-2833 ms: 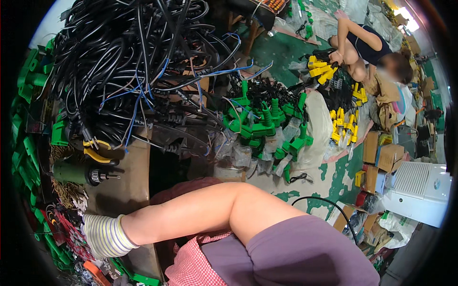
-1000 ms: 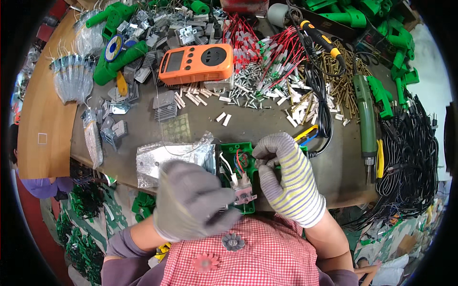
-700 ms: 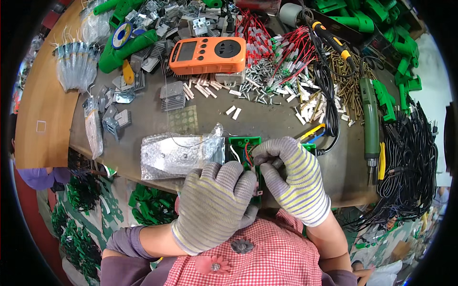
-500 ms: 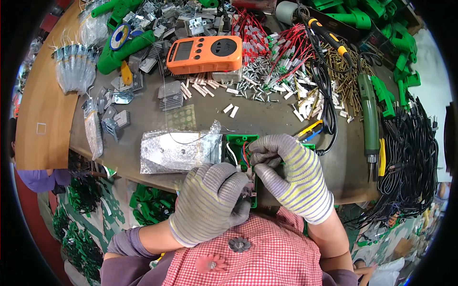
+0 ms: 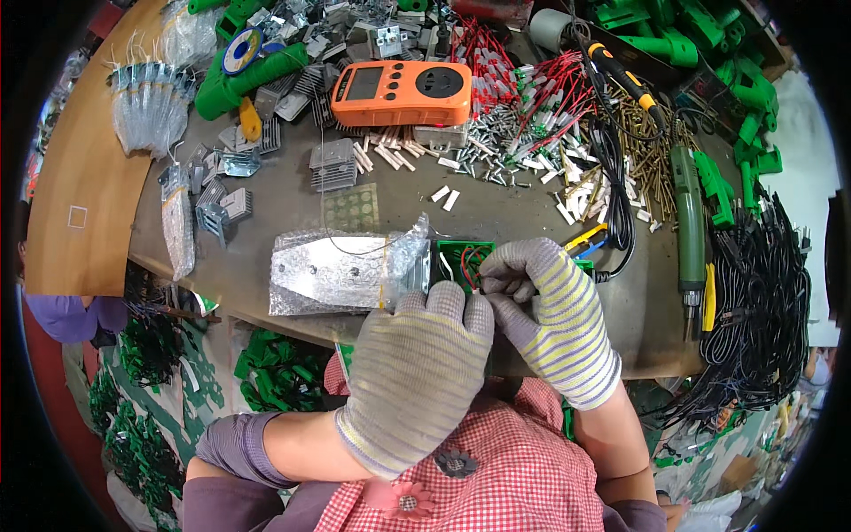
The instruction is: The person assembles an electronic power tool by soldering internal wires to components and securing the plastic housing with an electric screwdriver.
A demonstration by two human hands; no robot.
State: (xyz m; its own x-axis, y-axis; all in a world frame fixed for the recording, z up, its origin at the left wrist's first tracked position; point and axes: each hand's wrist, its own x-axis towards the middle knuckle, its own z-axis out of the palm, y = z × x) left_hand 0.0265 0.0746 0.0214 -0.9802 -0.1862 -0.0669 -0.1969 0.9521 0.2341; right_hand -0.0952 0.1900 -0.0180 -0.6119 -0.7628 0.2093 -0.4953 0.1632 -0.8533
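Right hand [image 5: 557, 315]: fingers curled, tips by red wires [image 5: 467, 269]; I cannot tell whether they pinch. Left hand [image 5: 417, 372]: over the green housing [image 5: 483, 247], desk's [image 5: 612, 332] near edge; grip hidden, I cannot tell. Bubble-wrapped piece [image 5: 328, 273] just left.

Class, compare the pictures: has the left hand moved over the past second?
Yes, rightward. Judged against the bubble-wrapped packet, the left hand covered part of its right half earlier; now it overlaps only the near right corner.

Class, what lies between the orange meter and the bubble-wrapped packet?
In the head view, small pale sticks, grey finned blocks and a dotted sheet lie there.
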